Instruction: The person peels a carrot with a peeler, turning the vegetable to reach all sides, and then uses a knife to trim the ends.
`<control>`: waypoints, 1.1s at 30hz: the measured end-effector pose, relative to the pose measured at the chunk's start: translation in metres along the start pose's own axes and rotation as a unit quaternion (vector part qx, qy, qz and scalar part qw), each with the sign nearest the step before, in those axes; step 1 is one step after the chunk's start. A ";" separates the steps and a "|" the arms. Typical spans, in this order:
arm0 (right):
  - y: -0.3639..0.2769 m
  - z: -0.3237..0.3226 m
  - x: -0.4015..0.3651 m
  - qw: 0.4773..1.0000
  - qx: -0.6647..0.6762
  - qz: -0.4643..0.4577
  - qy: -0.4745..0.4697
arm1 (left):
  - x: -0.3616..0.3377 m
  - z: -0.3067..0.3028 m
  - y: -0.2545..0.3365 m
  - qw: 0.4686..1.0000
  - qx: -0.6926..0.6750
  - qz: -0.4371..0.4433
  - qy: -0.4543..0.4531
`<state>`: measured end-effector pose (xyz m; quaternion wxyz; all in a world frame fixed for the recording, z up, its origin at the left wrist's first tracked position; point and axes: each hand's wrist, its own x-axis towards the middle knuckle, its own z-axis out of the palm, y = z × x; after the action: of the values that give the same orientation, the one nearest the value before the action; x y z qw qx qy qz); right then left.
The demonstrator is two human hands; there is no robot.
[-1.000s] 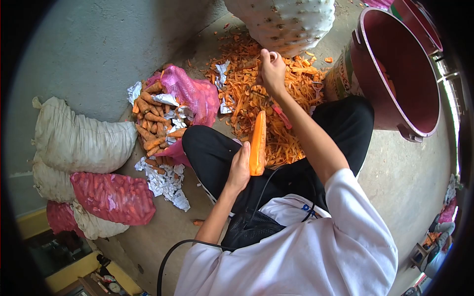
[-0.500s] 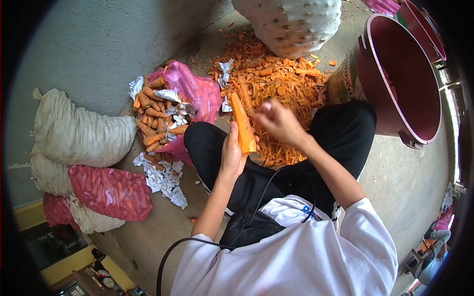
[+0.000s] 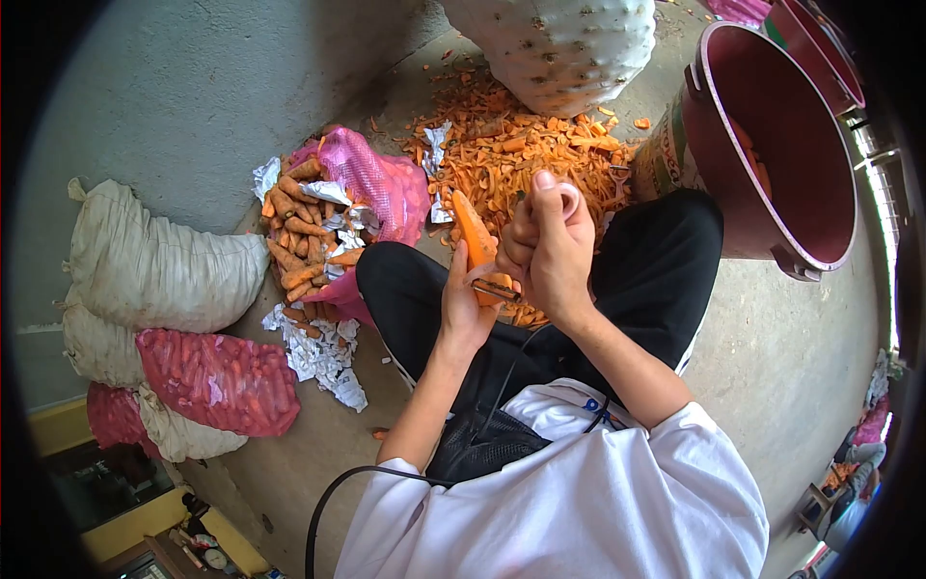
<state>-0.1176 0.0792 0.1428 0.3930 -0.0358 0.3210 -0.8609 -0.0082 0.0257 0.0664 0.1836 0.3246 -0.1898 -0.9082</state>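
Note:
A large, mostly peeled carrot [image 3: 473,225] points away from me, its thick end held in my left hand [image 3: 465,307]. My right hand [image 3: 558,243] is closed round the handle of a peeler [image 3: 497,289], whose blade lies against the thick end of the carrot. Beyond both hands a heap of orange peelings [image 3: 521,159] covers the floor. To the left, a pink mesh sack [image 3: 371,179] lies open with unpeeled carrots [image 3: 299,227] and crumpled paper spilling from its mouth.
At right stands a dark red tub [image 3: 772,217] with some carrots inside. A bulging white sack [image 3: 564,48] sits behind the peelings. Filled white sacks [image 3: 169,256] and a red mesh sack of carrots [image 3: 217,381] lie on the left. Torn paper [image 3: 323,352] is beside my left knee.
My right hand has come down and closer to the carrot, bringing the peeler blade onto its thick end. My left hand still holds the carrot in nearly the same place.

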 end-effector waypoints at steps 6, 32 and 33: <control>0.009 -0.010 0.002 1.000 -0.002 0.014 0.004 | 0.001 0.000 -0.001 0.999 0.020 0.029 0.012; 0.017 -0.016 0.040 0.998 -0.027 0.024 0.048 | -0.008 -0.012 -0.006 0.989 0.133 0.060 -0.024; 0.016 -0.018 0.045 0.998 -0.035 -0.003 0.049 | -0.013 -0.008 -0.009 0.995 0.095 0.033 -0.018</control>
<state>-0.1442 0.0497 0.1106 0.3728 -0.0084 0.3695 -0.8511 0.0046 0.0379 0.0631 0.1778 0.3179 -0.2894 -0.8852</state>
